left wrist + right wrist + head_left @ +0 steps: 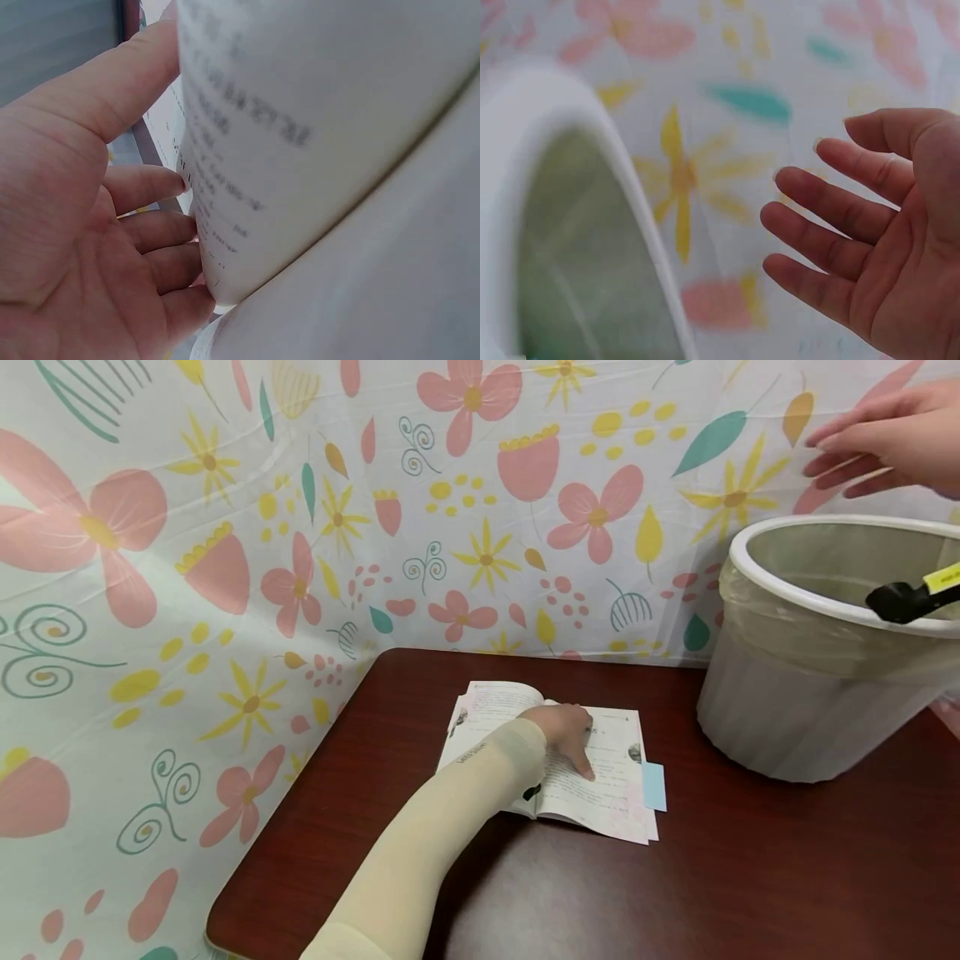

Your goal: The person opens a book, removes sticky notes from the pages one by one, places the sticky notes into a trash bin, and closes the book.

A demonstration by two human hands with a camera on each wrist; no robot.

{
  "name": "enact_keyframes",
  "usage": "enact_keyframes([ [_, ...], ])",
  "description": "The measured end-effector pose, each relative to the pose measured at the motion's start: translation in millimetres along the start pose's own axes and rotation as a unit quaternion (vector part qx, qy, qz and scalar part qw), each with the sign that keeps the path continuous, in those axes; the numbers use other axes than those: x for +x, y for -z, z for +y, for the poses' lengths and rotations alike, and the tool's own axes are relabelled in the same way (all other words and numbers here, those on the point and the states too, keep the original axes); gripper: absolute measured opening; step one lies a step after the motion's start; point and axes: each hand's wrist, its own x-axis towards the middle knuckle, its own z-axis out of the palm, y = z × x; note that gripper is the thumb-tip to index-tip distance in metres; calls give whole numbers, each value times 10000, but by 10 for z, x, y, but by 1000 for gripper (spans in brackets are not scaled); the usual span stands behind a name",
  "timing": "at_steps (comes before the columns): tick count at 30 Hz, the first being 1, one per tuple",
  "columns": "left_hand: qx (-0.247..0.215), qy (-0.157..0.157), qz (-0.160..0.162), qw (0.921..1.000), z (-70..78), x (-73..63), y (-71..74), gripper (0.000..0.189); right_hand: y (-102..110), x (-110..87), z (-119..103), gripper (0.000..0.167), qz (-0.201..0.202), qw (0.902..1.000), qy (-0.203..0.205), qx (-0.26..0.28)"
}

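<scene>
An open book (600,793) with printed text lies on the dark red-brown table. Across its right page rests my left hand (564,733), thumb spread toward the lower right. In the left wrist view, the fingers (176,270) of that hand touch the page, fairly straight and not curled round it. My right hand (892,439) is in the air at the upper right, above a bin (787,693). Nothing is between its spread, relaxed fingers (817,225) in the right wrist view. A pale blue tab (654,787) sticks out from the book's right edge.
The bin is grey with a white rim and a translucent liner, standing on the table's right side. A black piece with a yellow label (903,602) appears before its rim. A flower-patterned curtain (480,560) hangs behind and to the left of the table (360,793).
</scene>
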Motion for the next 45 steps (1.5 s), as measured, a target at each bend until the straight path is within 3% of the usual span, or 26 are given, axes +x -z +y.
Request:
enact_keyframes([
  [5,-313,-115,52,9994,-83,25,-30,104,-582,-393,-331,20,-178,9896,1406,-253],
  [10,-655,-200,173,9975,-162,39,-61,102,-1173,-743,-449,25,-515,9783,1872,-720],
  [12,-724,-251,235,9968,-184,26,-64,101,-1392,-868,-416,27,-636,9727,1993,-1008],
  [16,-548,-458,361,9968,-205,-29,-56,98,-1799,-1044,-187,31,-966,9636,2349,-831],
  [18,-451,-581,432,9964,-206,-67,-56,95,-1972,-1110,-23,32,-1067,9642,2356,-583],
  [21,-262,-677,563,9958,-204,-137,-73,90,-2197,-1185,236,34,-1158,9670,2266,-134],
  [25,-89,-580,705,9958,-195,-235,-132,83,-2484,-1254,575,37,-1270,9711,1966,476],
  [32,-95,-501,1104,9926,-159,-358,-298,69,-2935,-1396,1050,53,-1358,9842,481,1033],
  [35,-285,-497,1244,9906,-154,-437,-362,67,-3086,-1451,1189,65,-1417,9795,-125,1423],
  [38,-614,-555,1316,9878,-148,-523,-417,66,-3206,-1497,1282,74,-1489,9676,-545,1964],
  [45,-1237,-772,1386,9795,-114,-604,-480,66,-3295,-1544,1360,82,-1419,9466,-919,2747],
])
